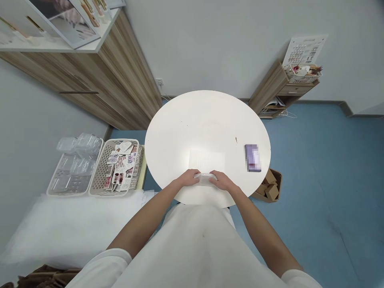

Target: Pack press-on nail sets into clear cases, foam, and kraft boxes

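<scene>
Near the front edge of the round white table (207, 116), both my hands grip a small, clear plastic bundle (205, 177). My left hand (191, 177) has its fingers closed round the left end. At the right end, my right hand (221, 180) is closed in the same way. A thin, translucent sheet (207, 159) lies flat on the table just beyond the bundle; whether the two are one piece I cannot tell. What is inside the bundle, if anything, is too unclear to make out.
A purple item, blurred out (253, 158), lies at the table's right. To the left stand a basket of nail-design cards (136, 170), a basket of clear plastic boxes (78, 162) and white translucent sheeting (75, 228). A carton of brown boxes (279, 188) sits on the floor.
</scene>
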`<state>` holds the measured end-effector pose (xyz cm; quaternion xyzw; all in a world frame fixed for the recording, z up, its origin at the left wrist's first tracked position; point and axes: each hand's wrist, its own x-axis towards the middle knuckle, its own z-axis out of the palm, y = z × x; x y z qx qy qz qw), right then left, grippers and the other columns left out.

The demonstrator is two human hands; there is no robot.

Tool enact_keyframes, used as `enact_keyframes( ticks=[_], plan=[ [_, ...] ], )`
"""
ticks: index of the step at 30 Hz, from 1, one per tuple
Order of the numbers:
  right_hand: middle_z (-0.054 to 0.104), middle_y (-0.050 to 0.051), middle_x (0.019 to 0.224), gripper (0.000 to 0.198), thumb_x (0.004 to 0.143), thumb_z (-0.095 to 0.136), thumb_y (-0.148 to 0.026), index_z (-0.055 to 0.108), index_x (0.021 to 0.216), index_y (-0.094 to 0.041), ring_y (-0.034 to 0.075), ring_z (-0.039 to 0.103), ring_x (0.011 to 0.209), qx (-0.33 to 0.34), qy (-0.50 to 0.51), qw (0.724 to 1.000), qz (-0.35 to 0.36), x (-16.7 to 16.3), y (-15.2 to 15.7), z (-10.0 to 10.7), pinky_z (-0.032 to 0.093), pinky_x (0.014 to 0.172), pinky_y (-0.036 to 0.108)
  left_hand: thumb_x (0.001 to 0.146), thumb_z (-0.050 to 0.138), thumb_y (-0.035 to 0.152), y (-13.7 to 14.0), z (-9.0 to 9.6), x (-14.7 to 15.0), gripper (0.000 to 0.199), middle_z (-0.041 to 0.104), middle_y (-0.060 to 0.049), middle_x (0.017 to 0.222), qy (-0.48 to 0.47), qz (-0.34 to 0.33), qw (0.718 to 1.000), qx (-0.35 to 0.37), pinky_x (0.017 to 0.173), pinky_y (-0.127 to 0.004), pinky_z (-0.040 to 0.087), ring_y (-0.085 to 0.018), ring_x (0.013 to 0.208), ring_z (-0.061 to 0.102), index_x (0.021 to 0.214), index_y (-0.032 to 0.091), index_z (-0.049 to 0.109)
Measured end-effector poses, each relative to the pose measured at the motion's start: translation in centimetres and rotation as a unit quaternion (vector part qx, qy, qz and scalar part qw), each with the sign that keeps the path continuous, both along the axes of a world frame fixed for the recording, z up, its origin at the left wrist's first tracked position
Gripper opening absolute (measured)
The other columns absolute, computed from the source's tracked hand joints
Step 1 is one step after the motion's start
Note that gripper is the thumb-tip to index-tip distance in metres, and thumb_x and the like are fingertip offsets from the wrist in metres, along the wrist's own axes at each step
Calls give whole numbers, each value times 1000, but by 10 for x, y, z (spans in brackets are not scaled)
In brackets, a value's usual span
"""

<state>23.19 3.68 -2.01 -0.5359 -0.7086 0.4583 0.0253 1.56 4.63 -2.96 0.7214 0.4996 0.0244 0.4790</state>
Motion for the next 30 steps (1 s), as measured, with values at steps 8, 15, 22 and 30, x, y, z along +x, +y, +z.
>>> enact_keyframes(
  ticks=[8, 15, 22, 30],
  plan=[
    [60, 5, 99, 26, 76, 49, -32, 55, 99, -22, 17, 55, 83, -81, -21, 995, -62, 16, 22, -13, 40, 65, 26, 70, 48, 42, 16, -15, -18, 26, 57, 0, 66, -24, 139, 980, -138, 51, -24, 38, -14, 59, 53, 73, 17, 57],
    [60, 3, 92, 18, 76, 46, -24, 53, 91, -21, 15, 54, 78, -75, -83, 985, -132, 30, 24, -20, 37, 61, 24, 69, 50, 39, 7, -17, -27, 26, 44, 3, 51, -12, 178, 973, -145, 48, -24, 31, -11, 48, 43, 55, 18, 46],
    [58, 4, 86, 20, 76, 43, -23, 52, 93, -20, 16, 53, 72, -20, -121, 980, -156, 39, 3, -22, 38, 60, 26, 76, 45, 39, -6, -9, -24, 24, 57, -2, 71, 36, 225, 974, -2, 58, -26, 40, -14, 63, 52, 78, 18, 56],
    [42, 14, 121, 65, 69, 54, -38, 33, 126, -16, 23, 49, 102, -7, -19, 938, -346, 34, -24, -35, 42, 84, 34, 78, 48, 33, -31, -4, 20, 40, 42, -9, 127, 81, -49, 959, 267, 94, -40, 29, -25, 117, 35, 117, 23, 44]
  ],
)
